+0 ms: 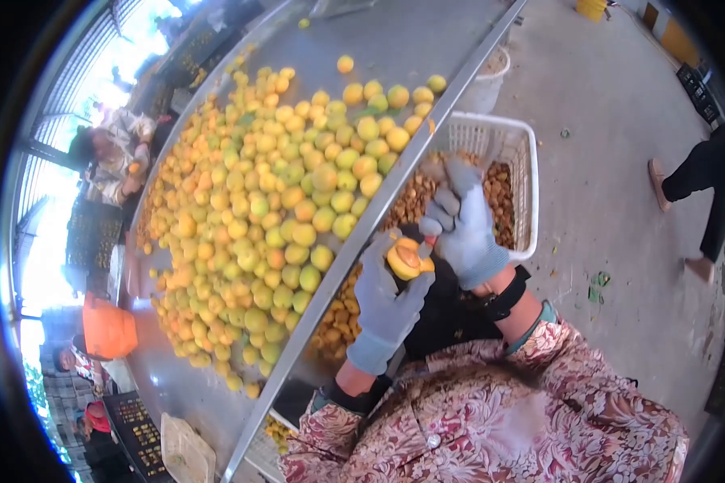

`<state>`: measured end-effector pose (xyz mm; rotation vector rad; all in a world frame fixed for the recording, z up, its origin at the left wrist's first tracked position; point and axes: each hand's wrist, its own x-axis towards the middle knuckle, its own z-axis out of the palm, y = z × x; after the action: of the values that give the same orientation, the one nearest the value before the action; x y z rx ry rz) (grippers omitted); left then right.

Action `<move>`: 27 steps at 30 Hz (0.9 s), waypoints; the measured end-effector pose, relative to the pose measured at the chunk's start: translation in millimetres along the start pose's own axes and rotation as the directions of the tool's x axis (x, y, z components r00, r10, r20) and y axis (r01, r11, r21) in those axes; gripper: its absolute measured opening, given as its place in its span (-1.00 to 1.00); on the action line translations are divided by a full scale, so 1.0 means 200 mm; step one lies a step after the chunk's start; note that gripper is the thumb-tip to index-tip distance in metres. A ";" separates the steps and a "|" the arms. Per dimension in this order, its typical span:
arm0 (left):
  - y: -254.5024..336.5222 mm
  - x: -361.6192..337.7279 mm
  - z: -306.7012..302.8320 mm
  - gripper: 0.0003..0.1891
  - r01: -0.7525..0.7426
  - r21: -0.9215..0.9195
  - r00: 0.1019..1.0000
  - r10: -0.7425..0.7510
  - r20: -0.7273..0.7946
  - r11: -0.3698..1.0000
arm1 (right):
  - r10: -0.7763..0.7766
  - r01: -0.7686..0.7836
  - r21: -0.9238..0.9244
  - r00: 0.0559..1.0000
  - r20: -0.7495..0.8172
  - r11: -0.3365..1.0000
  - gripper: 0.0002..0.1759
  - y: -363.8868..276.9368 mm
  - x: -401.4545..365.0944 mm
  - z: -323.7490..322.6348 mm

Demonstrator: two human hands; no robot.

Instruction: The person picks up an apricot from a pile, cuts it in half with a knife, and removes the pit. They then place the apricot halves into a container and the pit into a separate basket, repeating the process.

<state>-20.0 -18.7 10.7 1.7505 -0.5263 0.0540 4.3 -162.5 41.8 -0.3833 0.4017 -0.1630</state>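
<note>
Clock refs = frame, center as hub. Co-worker (pixel 117 157) at 10, other side of the metal table (pixel 149 342), small yellow item in hand. Orange container (pixel 109 326) at 8, dark tray (pixel 141 431) with small yellow pieces also about 8, whitish tub (pixel 187 452) at 7. Fruit pile (pixel 274 185), yellow to green, loose on table, mostly 9 to 12. Brownish-yellow pieces (pixel 338 326) below the table edge, around 7, beside left wrist.

Left hand (pixel 387 302): gloved, just off center toward 5, closed on split fruit (pixel 408 259), cut side showing, brown stone in it. Right hand (pixel 463 229): gloved, at 3, fingers curled, near the fruit. Small red bit (pixel 430 240) at its fingertips, too small to ID; can't tell if gripped. White basket (pixel 532 185) at 2, brown pieces (pixel 501 201) inside, right hand partly over it. White bucket (pixel 485 88) at 1, beyond basket. Walker's legs (pixel 705 177) between 2 and 3, on the floor.
</note>
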 end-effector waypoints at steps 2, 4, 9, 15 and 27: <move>-0.10 0.04 0.06 -0.40 -0.013 -0.027 1.000 0.013 -0.021 1.000 | 0.053 -0.046 0.064 0.992 -0.113 0.997 -0.74 -0.01 0.09 -0.08; -0.07 0.09 0.14 -0.45 0.081 -0.178 0.994 -0.091 -0.053 0.981 | 0.109 -0.077 0.200 0.982 -0.153 0.977 -0.72 -0.01 0.20 -0.19; -0.14 0.23 0.25 -0.49 0.188 -0.351 0.978 -0.209 -0.021 0.917 | 0.196 -0.144 0.651 0.980 -0.008 0.746 -0.74 0.07 0.38 -0.51; -0.16 0.26 0.30 -0.47 0.239 -0.448 0.966 -0.257 0.022 0.861 | 0.184 -0.127 0.851 0.982 0.037 0.509 -0.78 0.06 0.38 -0.47; -0.08 0.34 0.18 -0.43 0.677 -0.327 0.722 -0.509 0.468 0.659 | -0.177 0.171 -0.118 0.983 -0.045 0.978 -0.73 -0.15 0.24 -0.09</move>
<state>39.0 -71.2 8.2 1.3532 -0.1392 -0.8166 38.6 -207.5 21.3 -0.5277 0.4327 -0.3231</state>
